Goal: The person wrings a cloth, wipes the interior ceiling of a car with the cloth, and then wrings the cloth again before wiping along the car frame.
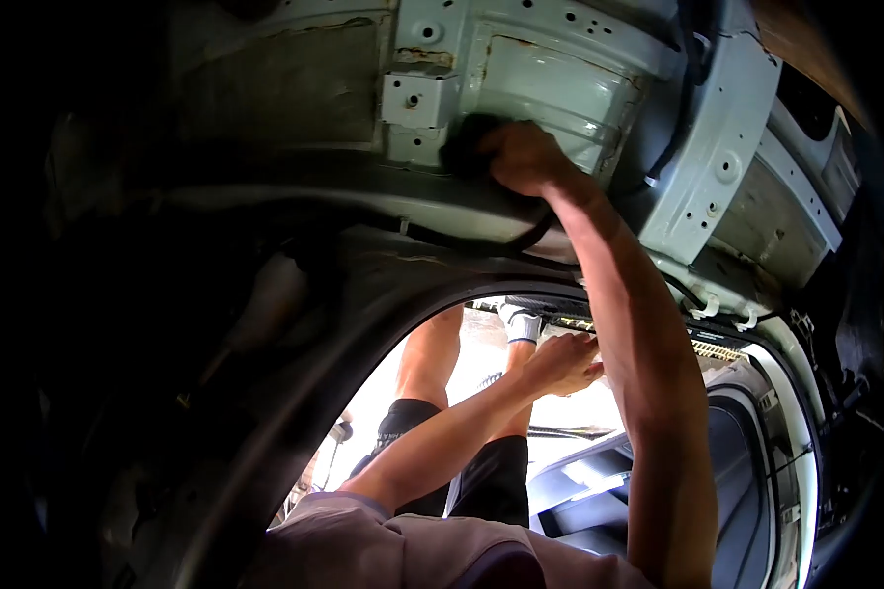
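- The right hand [526,157] is raised to the bare metal overhead, its fingers curled in around a dark object [465,145]; blur and shadow hide what kind of object it is and how each finger sits on it.
- The dark object sticks out past the knuckles on the image-left side of that hand, in front of the lower edge of the pale green panel [550,93]; I cannot tell whether it presses on the metal.
- Just above it, toward the image left, is a pale box-shaped bracket [414,98] with holes in its face.
- The left hand [562,363] is well apart from the dark object, lower in view, in front of the bright opening [575,407]. Its fingertips pass behind the right forearm [627,270], so I cannot tell whether they are spread, pressed together or pinching anything.
- Between the heights of the two hands, a black cable [462,239] runs along the metal below the panel.
- White clips [705,308] show beyond the right forearm, near the rim of the opening.
- Past the left arm, the opening shows bare legs [430,358], black shorts [493,476] and grey door trim [737,447].
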The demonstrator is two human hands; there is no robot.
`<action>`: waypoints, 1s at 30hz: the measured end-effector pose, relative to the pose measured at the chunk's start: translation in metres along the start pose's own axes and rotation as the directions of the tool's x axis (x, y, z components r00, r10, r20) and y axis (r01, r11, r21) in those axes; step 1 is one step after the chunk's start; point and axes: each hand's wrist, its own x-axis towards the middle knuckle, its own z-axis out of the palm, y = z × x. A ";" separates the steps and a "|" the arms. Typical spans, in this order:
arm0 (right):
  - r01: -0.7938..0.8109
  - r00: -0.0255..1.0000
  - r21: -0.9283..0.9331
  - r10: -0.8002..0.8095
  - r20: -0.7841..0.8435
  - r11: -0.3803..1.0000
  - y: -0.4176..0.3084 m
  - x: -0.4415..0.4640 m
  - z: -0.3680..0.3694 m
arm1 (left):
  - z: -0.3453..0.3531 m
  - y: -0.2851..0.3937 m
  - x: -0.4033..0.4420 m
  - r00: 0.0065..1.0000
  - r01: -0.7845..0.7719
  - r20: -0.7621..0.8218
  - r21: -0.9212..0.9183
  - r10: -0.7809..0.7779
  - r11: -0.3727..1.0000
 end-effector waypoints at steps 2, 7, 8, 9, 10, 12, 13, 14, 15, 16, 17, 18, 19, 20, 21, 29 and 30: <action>0.372 0.924 0.095 -0.378 0.058 0.923 0.048 0.010 0.016 | -0.010 0.004 0.000 0.999 0.028 0.041 -0.025 -0.027 0.999; -0.501 0.856 0.254 0.431 0.285 0.827 0.003 -0.024 -0.049 | -0.007 0.006 -0.003 0.999 0.032 -0.008 -0.051 -0.032 0.998; -0.549 0.836 0.459 0.468 0.287 0.699 0.007 -0.033 -0.049 | -0.006 0.007 -0.004 1.000 0.022 -0.015 -0.049 -0.022 0.999; -0.475 0.877 0.600 0.400 0.265 0.644 0.017 -0.039 -0.051 | -0.005 0.007 -0.004 1.000 0.009 -0.024 -0.045 -0.010 0.999; -0.392 0.913 0.725 0.333 0.234 0.566 0.017 -0.044 -0.054 | -0.009 0.008 -0.005 0.999 0.000 -0.032 -0.043 -0.001 0.999; -0.246 0.939 0.849 0.331 0.090 0.468 0.012 -0.054 -0.059 | -0.011 0.007 -0.005 0.999 0.018 -0.030 -0.081 -0.021 0.997; -0.215 0.953 0.875 0.290 0.091 0.433 0.020 -0.052 -0.065 | -0.008 0.006 -0.004 0.998 0.010 -0.053 -0.098 -0.015 0.995; -0.308 0.877 0.846 0.475 0.075 0.436 0.022 -0.055 -0.063 | -0.004 0.004 -0.003 0.997 0.002 -0.074 -0.118 -0.010 0.993; -0.238 0.864 0.817 0.498 -0.070 0.526 0.022 -0.050 -0.061 | -0.009 0.007 -0.005 0.995 -0.030 -0.099 -0.138 0.016 0.990; -0.173 0.836 0.770 0.506 -0.215 0.614 0.022 -0.043 -0.060 | -0.014 0.010 -0.007 0.998 0.007 -0.065 -0.167 -0.018 0.986; -0.246 0.809 0.448 0.436 -0.393 0.860 0.022 -0.039 -0.057 | -0.019 0.012 -0.007 0.998 0.044 -0.028 -0.194 -0.050 0.980; -0.321 0.801 0.229 0.392 -0.453 0.919 0.026 -0.041 -0.042 | -0.023 0.016 -0.008 0.997 0.078 0.010 -0.219 -0.078 0.973; -0.293 0.821 0.034 0.270 -0.503 0.956 0.043 -0.034 -0.020 | -0.008 0.006 -0.004 0.995 0.017 -0.094 -0.154 -0.032 0.988; -0.260 0.838 -0.164 0.138 -0.528 0.952 0.059 -0.024 0.004 | -0.010 0.006 -0.005 0.994 0.022 -0.100 -0.137 -0.036 0.990; -0.220 0.863 -0.170 0.110 -0.494 0.961 0.063 -0.017 0.029 | -0.013 0.006 -0.007 0.994 0.027 -0.105 -0.120 -0.039 0.992; -0.374 0.882 0.563 0.470 -0.029 0.737 0.020 -0.039 -0.025 | 0.000 -0.006 -0.016 0.989 0.078 -0.115 -0.146 -0.095 0.986; -0.329 0.896 0.692 0.443 0.015 0.642 0.017 -0.051 -0.039 | 0.002 -0.007 -0.020 0.986 0.077 -0.139 -0.141 -0.096 0.987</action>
